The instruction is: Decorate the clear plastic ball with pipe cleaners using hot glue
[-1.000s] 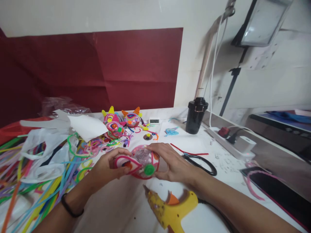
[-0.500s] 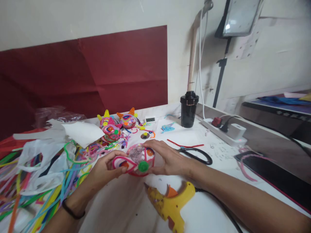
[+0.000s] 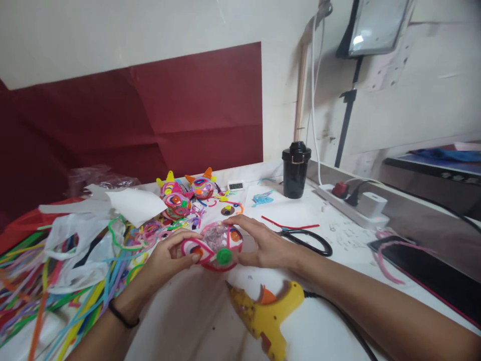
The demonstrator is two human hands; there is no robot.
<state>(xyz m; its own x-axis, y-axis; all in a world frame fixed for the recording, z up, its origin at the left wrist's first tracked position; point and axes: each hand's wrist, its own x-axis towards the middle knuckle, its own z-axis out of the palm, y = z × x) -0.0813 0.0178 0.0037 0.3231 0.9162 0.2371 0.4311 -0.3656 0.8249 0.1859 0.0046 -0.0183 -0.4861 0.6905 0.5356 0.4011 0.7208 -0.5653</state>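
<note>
standing beyond the yellow glue gun (image 3: 259, 313), the pale wall (image 3: 131, 30) is the largest thing here, with a dark red sheet (image 3: 206, 100) low on it. the white table (image 3: 180, 321) lies under the glue gun and spreads out around it. a heap of coloured fuzzy strips (image 3: 90, 296), with thin white bags and loose paper on it, fills the space to the glue gun's left. well to its right lies a flat black device (image 3: 443, 281) with a pink strip across one corner. farther beyond, on the right, are a white power strip (image 3: 363, 216) and a lidded black bottle (image 3: 296, 173).

just beyond the glue gun's nozzle are both hands. the right hand (image 3: 263, 245) is spread fairly wide, arched over the right side of a round decorated piece (image 3: 216, 240), thumb low and fingers on its upper edge. the left hand (image 3: 173, 255) is more closed, pinching the piece's left eye shape with the thumb in front and fingers behind. the piece sits between them, slightly left of the nozzle tip; whether it touches the table cannot be told.

similar decorated pieces (image 3: 176, 203) stand far beyond the glue gun, toward the left. straight beyond it is a small digital clock (image 3: 236, 186). smallest is the green disc (image 3: 224, 256) on the held piece, near the nozzle.
</note>
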